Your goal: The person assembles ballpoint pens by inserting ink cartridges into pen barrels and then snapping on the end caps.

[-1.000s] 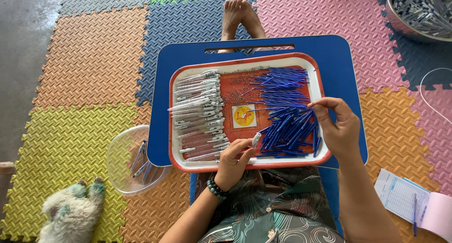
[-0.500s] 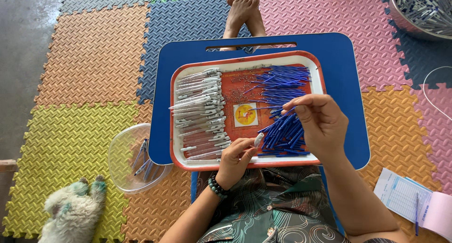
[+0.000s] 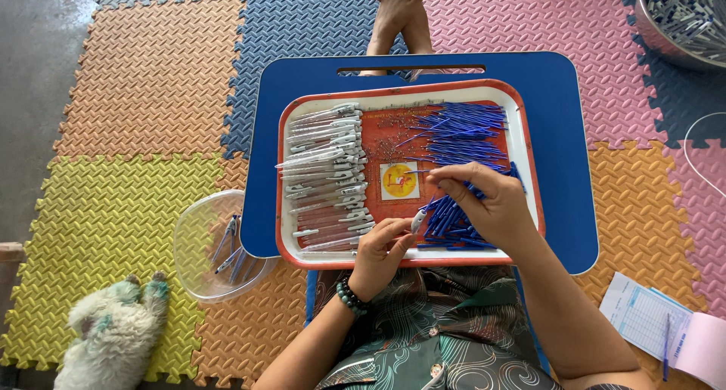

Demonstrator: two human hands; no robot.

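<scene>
Left hand [image 3: 380, 252] at the near rim of the red-edged tray [image 3: 529, 171], pinching a clear pen barrel [image 3: 417, 221]. Right hand [image 3: 488, 202] curled over the tray's near right, fingertips pinched on a thin blue refill [image 3: 431, 206]. Blue refills [image 3: 461, 137] heaped on the tray's right, clear barrels [image 3: 325, 171] on its left. Blue lap table [image 3: 563, 133] beneath; plastic bowl [image 3: 200, 246] left of the tray.

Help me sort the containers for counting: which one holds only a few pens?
The clear plastic bowl left of the tray. It holds only a few pens, while the metal basin at top right is piled full.
</scene>
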